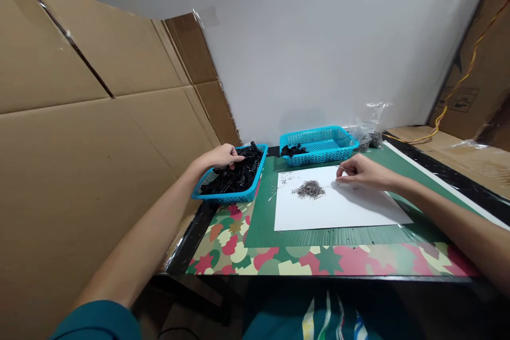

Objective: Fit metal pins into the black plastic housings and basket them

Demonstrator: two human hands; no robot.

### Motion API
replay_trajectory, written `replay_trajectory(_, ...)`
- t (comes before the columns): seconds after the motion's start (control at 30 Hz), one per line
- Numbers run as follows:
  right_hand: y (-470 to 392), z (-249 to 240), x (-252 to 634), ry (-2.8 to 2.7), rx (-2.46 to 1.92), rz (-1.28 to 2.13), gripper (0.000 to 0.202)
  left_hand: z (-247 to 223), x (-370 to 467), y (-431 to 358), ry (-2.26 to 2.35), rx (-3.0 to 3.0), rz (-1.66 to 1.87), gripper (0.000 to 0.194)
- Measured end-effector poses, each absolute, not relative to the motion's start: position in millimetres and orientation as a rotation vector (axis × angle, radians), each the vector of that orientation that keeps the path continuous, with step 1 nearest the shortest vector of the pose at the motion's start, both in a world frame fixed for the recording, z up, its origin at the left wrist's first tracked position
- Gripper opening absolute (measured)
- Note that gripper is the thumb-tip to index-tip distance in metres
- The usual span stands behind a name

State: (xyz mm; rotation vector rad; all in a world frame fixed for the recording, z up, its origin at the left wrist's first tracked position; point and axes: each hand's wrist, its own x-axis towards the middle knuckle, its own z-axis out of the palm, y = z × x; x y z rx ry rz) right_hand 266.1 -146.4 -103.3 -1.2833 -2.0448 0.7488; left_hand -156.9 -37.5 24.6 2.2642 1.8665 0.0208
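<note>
My left hand reaches over the rim of a blue basket heaped with black plastic parts. Its thumb and fingers are closed on one of the black parts at the top of the heap. Over the right side of a white sheet of paper, my right hand pinches its thumb and fingertips together. Whatever sits in that pinch is too small to name. On the sheet, left of this hand, lies a pile of small metal pieces, perhaps springs, with several loose ones scattered toward the upper left corner.
A second blue basket behind the paper holds a few black parts at its left end. Clear plastic bags with small dark contents stand beside it. Cardboard panels rise on the left; a white wall closes the back. Yellow cable hangs at right.
</note>
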Motion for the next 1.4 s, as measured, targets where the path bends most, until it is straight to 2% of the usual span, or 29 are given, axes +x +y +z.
replay_trajectory(0.27, -144.7, -97.7, 289.0, -2.123, -1.409, 0.541, 0.027, 44.3, -149.8, -50.5, 1.847, 2.259, 0.532, 0.029)
replay_trajectory(0.4, -143.5, -96.2, 297.2, -2.174, -1.457, 0.497, 0.024, 35.3, -119.9, -64.8, 1.514, 2.298, 0.951, 0.029)
replay_trajectory(0.5, -143.8, -95.3, 297.7, -2.185, -1.457, 0.492, 0.026, 18.8, -85.0, -86.1, 1.21, 2.221, 1.116, 0.031)
replay_trajectory(0.67, -144.8, -93.6, 299.1, -2.148, -1.414, 0.455, 0.034, -24.9, -31.6, -128.6, 0.876, 2.04, 1.166, 0.027)
replay_trajectory(0.87, -147.9, -87.4, 304.8, -2.241, -1.584, 0.29, 0.025, -71.0, -12.1, -153.8, 0.737, 1.991, 0.93, 0.029)
replay_trajectory(1.27, -156.1, -80.6, 303.9, -2.37, -1.676, 0.215, 0.021, -81.6, -8.5, -164.6, 0.733, 2.002, 0.914, 0.024)
replay_trajectory(1.4, -158.3, -77.4, 303.8, -2.372, -1.693, 0.299, 0.017, -85.7, -6.9, -165.0, 0.703, 1.997, 0.915, 0.024)
